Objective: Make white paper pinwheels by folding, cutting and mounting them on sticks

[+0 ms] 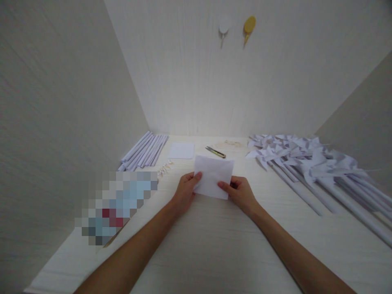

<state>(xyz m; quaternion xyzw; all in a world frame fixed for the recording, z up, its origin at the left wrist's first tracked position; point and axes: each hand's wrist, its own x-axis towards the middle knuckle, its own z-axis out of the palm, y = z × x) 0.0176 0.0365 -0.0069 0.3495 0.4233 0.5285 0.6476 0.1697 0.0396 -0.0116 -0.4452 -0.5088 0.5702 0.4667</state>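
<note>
A square sheet of white paper (212, 173) is held up over the table, tilted a little. My left hand (185, 190) pinches its left edge, thumb on the front face. On the opposite side my right hand (240, 192) grips the lower right edge, its thumb also in front. Fingers behind the sheet are hidden. Just beyond the paper lies a pair of small thread snips (216, 152) with yellowish handles. Further back to the left is a white square stack or sheet of paper (181, 150), flat on the table.
Rolled white paper sticks (143, 151) lie at the back left, near small pale pieces (165, 168). A blurred-out item (122, 208) sits at the left. Several paper pinwheels (318, 163) on sticks pile up on the right. Two hooks, white (224, 26) and gold (249, 25), hang on the wall.
</note>
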